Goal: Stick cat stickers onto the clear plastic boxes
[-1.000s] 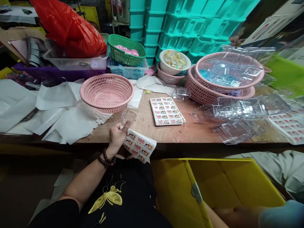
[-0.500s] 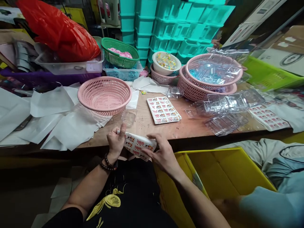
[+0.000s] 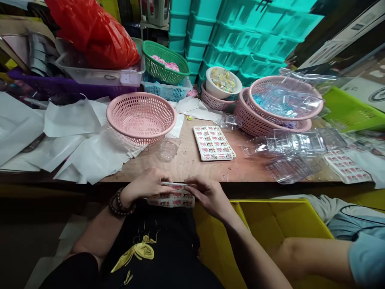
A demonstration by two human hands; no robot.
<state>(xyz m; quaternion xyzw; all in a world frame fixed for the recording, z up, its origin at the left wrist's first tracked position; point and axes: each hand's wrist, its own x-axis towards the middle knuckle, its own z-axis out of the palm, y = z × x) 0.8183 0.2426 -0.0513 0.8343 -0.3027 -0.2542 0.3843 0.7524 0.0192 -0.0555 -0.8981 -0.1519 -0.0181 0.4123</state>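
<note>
One head-worn camera looks forward and down, close over the wooden table edge.

Worn wooden table up front, teal crates stacked high behind, dim shadow under the edge.

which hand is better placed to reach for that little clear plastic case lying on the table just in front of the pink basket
Probably the left. The left hand sits almost straight below the clear case, while the right hand is further off to the side. Both hands grip the sticker sheet, so the right would have to hold it alone.
</note>
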